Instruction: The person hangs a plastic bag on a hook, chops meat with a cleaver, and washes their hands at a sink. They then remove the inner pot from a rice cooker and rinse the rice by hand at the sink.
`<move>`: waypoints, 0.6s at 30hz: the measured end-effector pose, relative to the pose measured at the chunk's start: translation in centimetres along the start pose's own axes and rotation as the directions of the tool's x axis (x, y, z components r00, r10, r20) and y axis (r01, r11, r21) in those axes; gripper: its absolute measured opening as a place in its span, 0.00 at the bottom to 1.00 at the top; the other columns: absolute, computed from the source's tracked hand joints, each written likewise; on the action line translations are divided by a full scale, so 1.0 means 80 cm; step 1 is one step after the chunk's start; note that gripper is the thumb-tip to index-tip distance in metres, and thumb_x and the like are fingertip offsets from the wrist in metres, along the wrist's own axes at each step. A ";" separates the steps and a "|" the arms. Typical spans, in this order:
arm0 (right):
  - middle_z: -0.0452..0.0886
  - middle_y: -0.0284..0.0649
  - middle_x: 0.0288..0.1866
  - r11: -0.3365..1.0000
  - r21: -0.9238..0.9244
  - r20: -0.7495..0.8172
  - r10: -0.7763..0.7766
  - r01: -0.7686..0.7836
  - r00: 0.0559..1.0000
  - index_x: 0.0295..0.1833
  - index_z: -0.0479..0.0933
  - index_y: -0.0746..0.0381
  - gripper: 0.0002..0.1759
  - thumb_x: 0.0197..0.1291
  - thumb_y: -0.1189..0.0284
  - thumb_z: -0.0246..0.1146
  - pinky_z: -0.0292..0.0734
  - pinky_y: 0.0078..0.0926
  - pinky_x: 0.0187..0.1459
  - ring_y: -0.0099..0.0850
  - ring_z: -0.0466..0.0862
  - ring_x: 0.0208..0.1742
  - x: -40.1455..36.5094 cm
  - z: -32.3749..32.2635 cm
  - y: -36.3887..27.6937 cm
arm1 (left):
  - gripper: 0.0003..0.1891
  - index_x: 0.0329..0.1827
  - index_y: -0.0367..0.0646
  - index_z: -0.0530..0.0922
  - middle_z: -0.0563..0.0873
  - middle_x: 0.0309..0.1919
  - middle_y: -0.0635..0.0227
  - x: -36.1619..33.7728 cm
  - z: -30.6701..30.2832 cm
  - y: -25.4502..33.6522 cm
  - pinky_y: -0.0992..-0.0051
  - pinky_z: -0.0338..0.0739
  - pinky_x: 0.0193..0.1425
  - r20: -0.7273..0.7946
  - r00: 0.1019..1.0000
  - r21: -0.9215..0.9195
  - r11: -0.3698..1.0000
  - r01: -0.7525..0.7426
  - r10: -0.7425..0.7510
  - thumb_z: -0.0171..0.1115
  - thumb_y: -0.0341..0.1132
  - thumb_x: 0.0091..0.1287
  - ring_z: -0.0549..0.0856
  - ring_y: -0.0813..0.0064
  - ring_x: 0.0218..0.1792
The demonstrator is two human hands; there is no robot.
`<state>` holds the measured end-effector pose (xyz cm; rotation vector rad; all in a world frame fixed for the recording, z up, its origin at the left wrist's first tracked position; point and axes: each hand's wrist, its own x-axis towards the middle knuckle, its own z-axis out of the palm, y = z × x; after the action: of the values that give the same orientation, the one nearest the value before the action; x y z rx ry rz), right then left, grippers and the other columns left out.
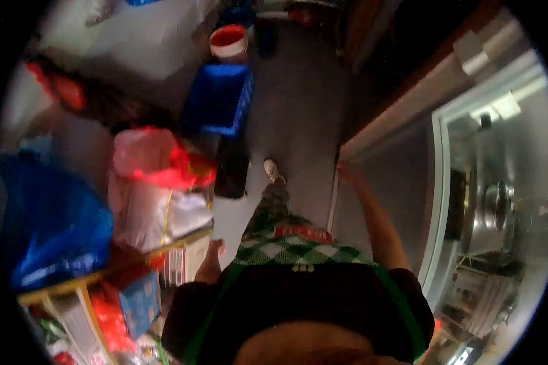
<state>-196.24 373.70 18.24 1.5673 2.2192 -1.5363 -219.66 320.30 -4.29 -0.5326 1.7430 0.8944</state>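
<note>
Low on the left of the body, my left hand [216, 247] hangs beside the shelf edge and a white box [186, 260]; its fingers are blurred. My right hand [349, 173] is stretched forward to the right, at the edge of a grey panel [388, 188]; blur hides how its fingers are held. A green checked apron [298, 250] covers my front. One shoe [273, 169] shows on the grey floor.
Ahead on the left are a blue crate [219, 100] and a white bucket [228, 41] with red inside. Bags, including a blue bag [61, 225], fill the left side. A white-framed window [439, 182] stands at the right.
</note>
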 end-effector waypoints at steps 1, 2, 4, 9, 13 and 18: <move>0.70 0.43 0.56 0.981 -0.181 -0.023 -0.076 0.070 0.997 0.56 0.69 0.58 0.21 0.59 0.61 0.52 0.66 0.33 0.54 0.34 0.70 0.57 0.063 -0.004 -0.023 | 0.06 0.31 0.46 0.73 0.78 0.22 0.65 0.006 0.008 0.039 0.68 0.70 0.17 0.085 0.991 0.060 0.994 0.094 -0.099 0.53 0.37 0.58 0.77 0.67 0.17; 0.72 0.43 0.53 0.924 -0.359 -0.038 -0.154 0.130 0.987 0.54 0.70 0.58 0.18 0.60 0.63 0.51 0.68 0.33 0.51 0.33 0.72 0.54 0.129 -0.009 -0.050 | 0.06 0.29 0.48 0.73 0.77 0.20 0.65 0.028 0.010 0.049 0.67 0.69 0.16 -0.081 0.997 -0.032 0.999 -0.008 0.005 0.53 0.39 0.59 0.77 0.68 0.17; 0.72 0.43 0.53 0.837 -0.511 -0.023 -0.243 0.197 0.970 0.54 0.70 0.59 0.19 0.58 0.63 0.51 0.69 0.34 0.50 0.34 0.73 0.53 0.234 -0.032 -0.107 | 0.07 0.30 0.49 0.74 0.77 0.20 0.66 0.064 0.036 0.158 0.66 0.69 0.17 -0.004 0.999 0.103 0.994 0.033 -0.033 0.52 0.40 0.59 0.76 0.69 0.17; 0.73 0.43 0.52 0.588 -0.784 -0.009 -0.332 0.199 0.943 0.55 0.68 0.59 0.22 0.56 0.63 0.53 0.72 0.37 0.47 0.37 0.75 0.49 0.410 -0.143 -0.240 | 0.07 0.31 0.48 0.74 0.77 0.21 0.66 0.167 0.095 0.484 0.67 0.70 0.18 0.205 0.899 0.695 0.589 -0.412 0.386 0.52 0.40 0.60 0.76 0.70 0.18; 0.71 0.44 0.54 0.432 -0.897 -0.162 -0.519 0.094 0.840 0.57 0.66 0.59 0.24 0.54 0.63 0.54 0.70 0.42 0.48 0.39 0.73 0.50 0.509 -0.262 -0.322 | 0.07 0.31 0.47 0.74 0.77 0.21 0.66 0.174 0.189 0.775 0.68 0.70 0.19 0.282 0.713 0.610 0.453 -0.650 0.643 0.52 0.39 0.60 0.76 0.71 0.19; 0.61 0.47 0.64 0.396 -0.918 -0.320 -0.731 -0.007 0.603 0.62 0.61 0.60 0.31 0.51 0.63 0.54 0.54 0.53 0.61 0.42 0.61 0.64 0.593 -0.398 -0.439 | 0.07 0.32 0.45 0.74 0.78 0.22 0.66 0.143 0.300 1.004 0.69 0.70 0.20 0.309 0.564 0.398 0.434 -0.808 0.766 0.52 0.39 0.61 0.76 0.71 0.19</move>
<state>-229.90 429.33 34.68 1.3108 3.0859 0.5778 -266.96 389.72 6.04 0.7791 2.0518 0.9879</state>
